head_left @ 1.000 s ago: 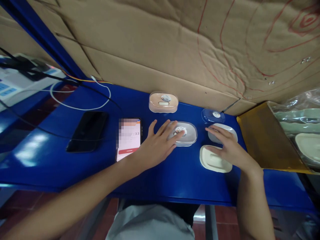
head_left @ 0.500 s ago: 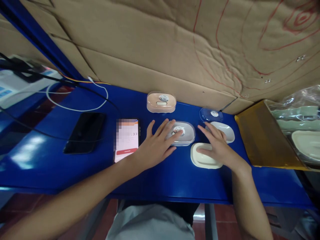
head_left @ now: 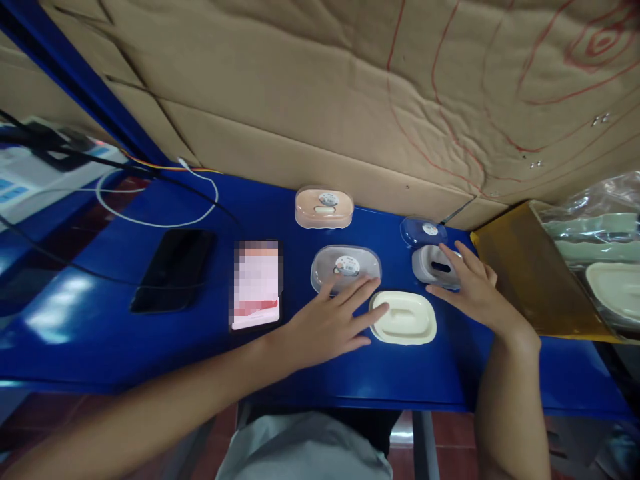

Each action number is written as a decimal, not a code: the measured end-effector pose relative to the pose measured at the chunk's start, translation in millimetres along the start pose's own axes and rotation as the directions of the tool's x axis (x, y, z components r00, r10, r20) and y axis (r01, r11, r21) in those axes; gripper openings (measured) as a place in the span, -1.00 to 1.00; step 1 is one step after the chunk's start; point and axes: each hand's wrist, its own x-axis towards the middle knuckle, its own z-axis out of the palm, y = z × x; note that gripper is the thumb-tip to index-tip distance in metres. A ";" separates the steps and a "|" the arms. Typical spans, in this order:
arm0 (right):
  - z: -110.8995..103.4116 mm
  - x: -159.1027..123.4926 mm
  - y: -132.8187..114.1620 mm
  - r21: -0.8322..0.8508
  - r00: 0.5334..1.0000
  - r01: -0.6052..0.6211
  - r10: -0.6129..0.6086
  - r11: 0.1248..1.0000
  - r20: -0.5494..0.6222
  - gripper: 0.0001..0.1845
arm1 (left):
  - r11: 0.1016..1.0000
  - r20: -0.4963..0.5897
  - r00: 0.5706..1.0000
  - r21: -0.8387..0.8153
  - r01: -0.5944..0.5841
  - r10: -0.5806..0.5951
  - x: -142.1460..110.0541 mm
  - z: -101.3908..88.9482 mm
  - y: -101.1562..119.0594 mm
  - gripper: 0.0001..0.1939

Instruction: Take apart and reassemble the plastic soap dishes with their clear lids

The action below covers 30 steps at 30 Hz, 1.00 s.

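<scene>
My left hand (head_left: 340, 323), fingers spread, lies across the near edge of a clear-topped oval box (head_left: 327, 263) with a round label. Its fingertips reach the left side of a cream oval lid (head_left: 407, 319). Farther right, my right hand (head_left: 475, 287) has its thumb and fingers apart around the right side of a whitish oval box (head_left: 425, 267) with a dark slot in its top. Whether its fingertips touch that box I cannot tell. Just behind stands a clear oval cover (head_left: 419, 231) with a round label.
A peach box (head_left: 324, 208) with a clear cover stands by the cardboard wall. To the left are a lit phone (head_left: 256, 283), a dark phone (head_left: 173, 270) and a white cable (head_left: 150, 224). On the right, an open carton (head_left: 525, 280) holds wrapped pale pieces.
My right hand has moved right, off the cream lid. A slotted whitish box shows where a shallow white dish was. The clear-topped box has shifted left, and my left hand has come nearer.
</scene>
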 end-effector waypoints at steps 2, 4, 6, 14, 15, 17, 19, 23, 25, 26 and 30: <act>5.0 2.8 15.6 -0.006 0.997 -0.057 0.058 0.998 0.055 -0.04 | 0.999 -0.013 0.999 0.033 0.042 -0.041 1.3 1.8 -9.2 -0.42; 6.6 4.6 21.3 0.027 0.993 -0.049 0.046 0.998 0.112 -0.04 | 0.994 -0.033 0.996 0.061 0.090 -0.088 2.5 4.2 -19.3 -0.47; 4.8 4.8 19.4 0.075 0.988 -0.007 -0.005 0.997 0.154 -0.06 | 0.986 -0.053 0.989 0.083 0.142 -0.138 3.4 6.4 -26.8 -0.46; 2.4 3.6 17.7 0.039 0.997 0.004 -0.007 0.999 0.081 -0.04 | 0.998 -0.020 1.000 -0.068 -0.012 0.010 2.7 7.6 -2.9 -0.43; 3.6 4.9 20.7 0.046 0.996 -0.017 0.013 0.999 0.091 -0.03 | 0.994 -0.005 0.999 -0.103 -0.043 0.043 1.7 9.0 0.9 -0.42; 5.1 7.6 25.8 0.067 0.990 -0.057 0.048 0.996 0.130 0.00 | 0.988 0.011 0.998 -0.142 -0.061 0.063 0.1 12.2 4.7 -0.38; 4.8 9.4 28.0 0.093 0.984 -0.081 0.064 0.992 0.168 0.01 | 0.989 0.010 0.999 -0.142 -0.048 0.050 -0.5 14.1 3.7 -0.38; 1.6 9.5 21.9 0.172 0.984 -0.046 0.015 0.984 0.178 0.00 | 0.996 -0.011 1.000 -0.084 0.006 -0.007 0.9 11.2 -4.3 -0.31; 0.5 9.0 15.1 0.227 0.988 0.000 -0.035 0.974 0.152 -0.03 | 0.998 -0.011 0.999 -0.048 0.040 -0.040 1.4 8.4 -8.1 -0.27; 0.0 8.8 11.0 0.253 0.989 0.024 -0.060 0.967 0.136 -0.05 | 0.998 -0.004 0.998 -0.031 0.058 -0.058 1.5 7.4 -9.7 -0.27; -2.0 7.9 -10.3 0.349 0.979 0.115 -0.166 0.930 0.120 -0.11 | 0.989 0.026 0.989 -0.007 0.146 -0.145 0.5 7.3 -14.3 -0.33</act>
